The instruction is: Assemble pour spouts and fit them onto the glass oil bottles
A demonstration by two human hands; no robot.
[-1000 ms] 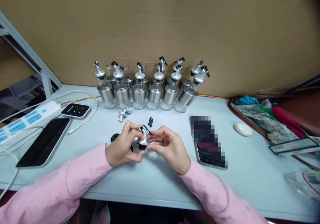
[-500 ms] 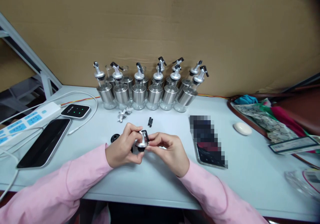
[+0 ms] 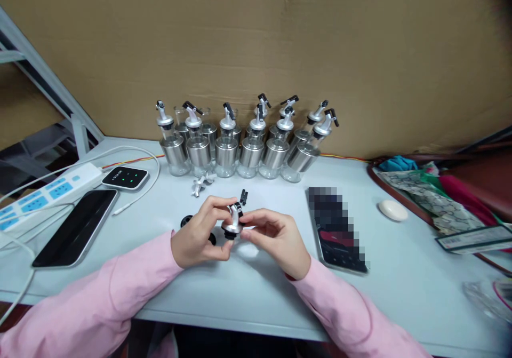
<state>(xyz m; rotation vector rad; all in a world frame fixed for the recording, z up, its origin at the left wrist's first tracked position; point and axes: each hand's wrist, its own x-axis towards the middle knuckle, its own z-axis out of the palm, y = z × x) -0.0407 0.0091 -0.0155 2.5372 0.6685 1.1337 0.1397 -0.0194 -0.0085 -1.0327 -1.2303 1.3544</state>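
A silver and black pourer top (image 3: 232, 227) is held upright between both hands above the table. My left hand (image 3: 197, 235) grips its left side with thumb and fingers. From the right, the fingertips of my right hand (image 3: 279, 236) pinch its black lever side. Black round parts (image 3: 186, 221) lie partly hidden behind my left hand. Small black pieces (image 3: 244, 197) and silver parts (image 3: 202, 183) rest just beyond the hands. Behind them, several glass and steel bottles (image 3: 226, 152) stand in rows, many with pourer tops fitted.
At left lie a black phone (image 3: 76, 229), a power strip (image 3: 52, 190), a small device with green lights (image 3: 126, 177) and white cables. To the right are a second phone (image 3: 342, 240), a white oval object (image 3: 393, 210) and a bag (image 3: 432, 187). Cardboard (image 3: 256, 38) stands behind.
The pourer top has turned between my fingers, so its black lever now sits closer to my right fingertips. The whole view has shifted slightly.
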